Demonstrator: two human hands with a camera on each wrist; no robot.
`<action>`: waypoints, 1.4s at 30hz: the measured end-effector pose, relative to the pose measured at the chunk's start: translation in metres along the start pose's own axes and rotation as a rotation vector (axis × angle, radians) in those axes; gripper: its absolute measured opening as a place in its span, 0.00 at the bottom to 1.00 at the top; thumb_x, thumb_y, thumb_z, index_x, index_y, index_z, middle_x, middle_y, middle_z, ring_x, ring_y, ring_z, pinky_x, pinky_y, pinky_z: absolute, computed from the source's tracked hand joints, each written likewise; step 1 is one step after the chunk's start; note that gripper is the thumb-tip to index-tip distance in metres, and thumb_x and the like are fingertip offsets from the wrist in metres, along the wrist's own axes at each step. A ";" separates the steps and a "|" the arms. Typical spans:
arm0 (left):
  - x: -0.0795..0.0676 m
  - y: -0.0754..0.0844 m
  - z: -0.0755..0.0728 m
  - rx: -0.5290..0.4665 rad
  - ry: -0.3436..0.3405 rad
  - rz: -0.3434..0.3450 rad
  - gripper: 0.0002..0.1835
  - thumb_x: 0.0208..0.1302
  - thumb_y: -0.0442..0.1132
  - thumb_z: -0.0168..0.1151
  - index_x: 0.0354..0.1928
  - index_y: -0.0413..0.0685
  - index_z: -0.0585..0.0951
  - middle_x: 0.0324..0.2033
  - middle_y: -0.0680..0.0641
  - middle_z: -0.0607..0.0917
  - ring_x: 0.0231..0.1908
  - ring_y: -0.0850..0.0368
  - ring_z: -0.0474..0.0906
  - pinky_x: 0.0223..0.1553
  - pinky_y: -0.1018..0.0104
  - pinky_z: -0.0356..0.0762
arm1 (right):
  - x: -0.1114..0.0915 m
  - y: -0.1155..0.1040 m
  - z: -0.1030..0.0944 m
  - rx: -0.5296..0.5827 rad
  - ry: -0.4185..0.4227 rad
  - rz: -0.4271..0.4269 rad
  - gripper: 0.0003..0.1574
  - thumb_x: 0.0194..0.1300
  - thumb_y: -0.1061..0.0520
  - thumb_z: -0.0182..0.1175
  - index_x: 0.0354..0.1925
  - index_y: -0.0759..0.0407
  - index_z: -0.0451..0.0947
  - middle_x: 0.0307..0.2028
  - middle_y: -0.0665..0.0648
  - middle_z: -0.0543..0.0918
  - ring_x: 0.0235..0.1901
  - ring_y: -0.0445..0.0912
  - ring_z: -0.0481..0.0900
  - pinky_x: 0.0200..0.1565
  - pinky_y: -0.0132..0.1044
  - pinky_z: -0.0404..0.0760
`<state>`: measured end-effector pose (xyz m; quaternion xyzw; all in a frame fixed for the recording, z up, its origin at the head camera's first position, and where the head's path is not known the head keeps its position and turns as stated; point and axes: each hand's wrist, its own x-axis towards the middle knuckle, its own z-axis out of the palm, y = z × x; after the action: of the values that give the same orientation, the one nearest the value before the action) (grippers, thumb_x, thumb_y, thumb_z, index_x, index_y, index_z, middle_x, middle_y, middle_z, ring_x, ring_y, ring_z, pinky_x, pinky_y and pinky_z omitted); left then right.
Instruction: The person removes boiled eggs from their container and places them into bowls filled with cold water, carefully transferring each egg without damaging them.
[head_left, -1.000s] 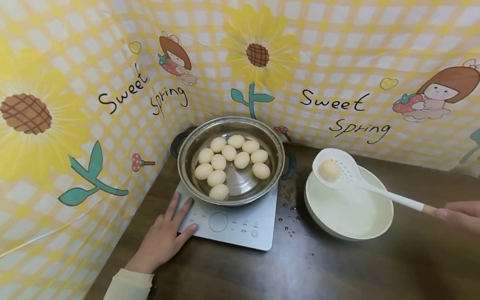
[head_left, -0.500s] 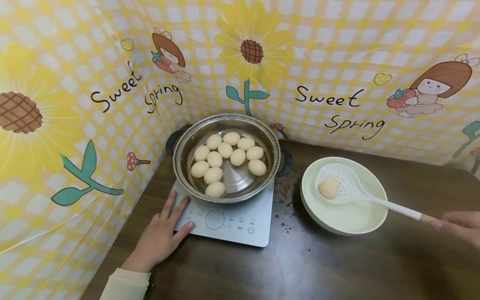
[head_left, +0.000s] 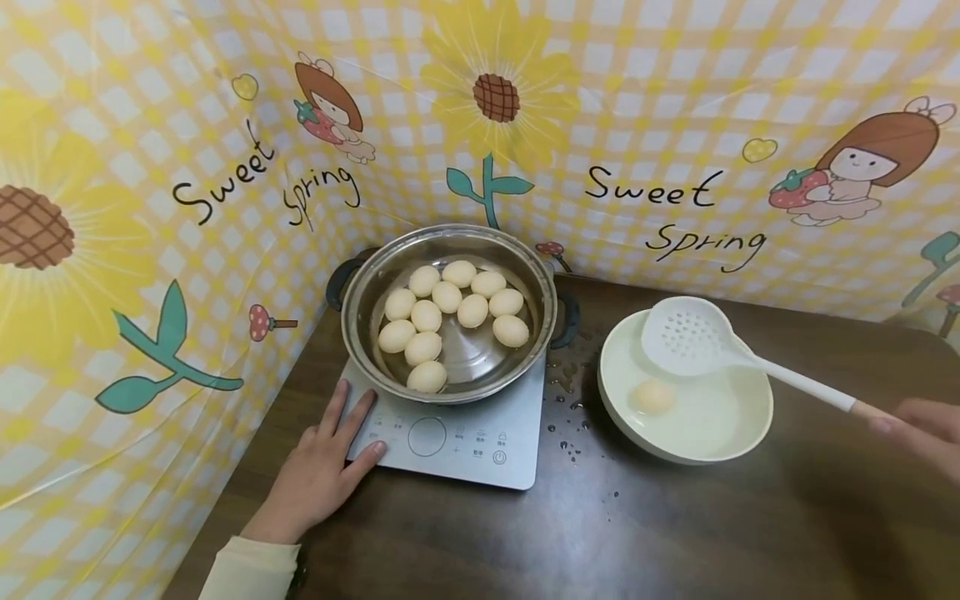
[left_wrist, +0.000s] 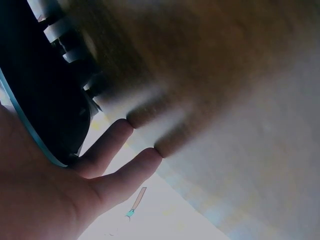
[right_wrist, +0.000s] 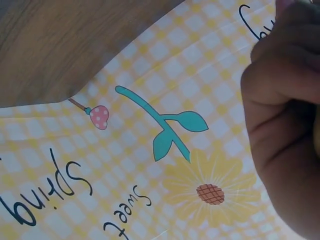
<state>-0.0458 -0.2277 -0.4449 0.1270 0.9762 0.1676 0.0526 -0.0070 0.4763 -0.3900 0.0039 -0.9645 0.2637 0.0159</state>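
My right hand (head_left: 926, 433) grips the handle of a white slotted spoon (head_left: 686, 337) at the right edge of the head view. The spoon's perforated bowl carries nothing and is held over the far side of a pale green bowl (head_left: 723, 429). One egg (head_left: 654, 396) lies in the bowl, seemingly in water. My left hand (head_left: 318, 475) rests with spread, straight fingers at the left edge of the induction cooker (head_left: 480, 462); the left wrist view shows its fingers (left_wrist: 127, 175) beside the cooker's dark underside. In the right wrist view, my right hand (right_wrist: 285, 100) has curled fingers; the spoon is out of sight there.
A steel pot (head_left: 352, 350) with dark side handles stands on the cooker, holding several eggs (head_left: 426, 317) in shallow water. Water drops (head_left: 566, 446) dot the brown table (head_left: 570, 542) between cooker and bowl. A yellow checked sheet (head_left: 420, 125) covers the walls behind and at left.
The spoon came down into the bowl, the egg left it and now lies in the bowl, and the spoon has risen again. My left hand stayed at the cooker.
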 end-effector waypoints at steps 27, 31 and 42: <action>-0.001 0.000 -0.002 -0.017 -0.006 0.007 0.39 0.76 0.59 0.53 0.81 0.53 0.55 0.80 0.41 0.40 0.53 0.23 0.71 0.42 0.29 0.71 | -0.001 -0.039 -0.006 0.208 0.026 0.052 0.27 0.77 0.59 0.53 0.26 0.27 0.76 0.07 0.47 0.62 0.05 0.42 0.59 0.08 0.37 0.57; -0.001 0.000 -0.002 -0.015 -0.006 0.005 0.39 0.76 0.59 0.52 0.81 0.52 0.56 0.80 0.40 0.40 0.53 0.23 0.71 0.42 0.29 0.71 | 0.003 -0.052 -0.010 0.215 -0.017 0.003 0.26 0.78 0.61 0.51 0.27 0.33 0.76 0.05 0.47 0.61 0.03 0.42 0.58 0.06 0.35 0.56; -0.001 -0.001 -0.001 -0.003 0.004 0.003 0.39 0.75 0.61 0.53 0.81 0.54 0.56 0.80 0.41 0.41 0.54 0.24 0.71 0.41 0.29 0.71 | 0.021 -0.126 -0.020 -0.009 -0.046 -0.093 0.12 0.76 0.55 0.58 0.34 0.39 0.77 0.13 0.45 0.63 0.11 0.41 0.59 0.13 0.37 0.58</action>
<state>-0.0454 -0.2297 -0.4440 0.1278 0.9759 0.1693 0.0505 -0.0250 0.3780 -0.3083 0.0545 -0.9645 0.2582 0.0058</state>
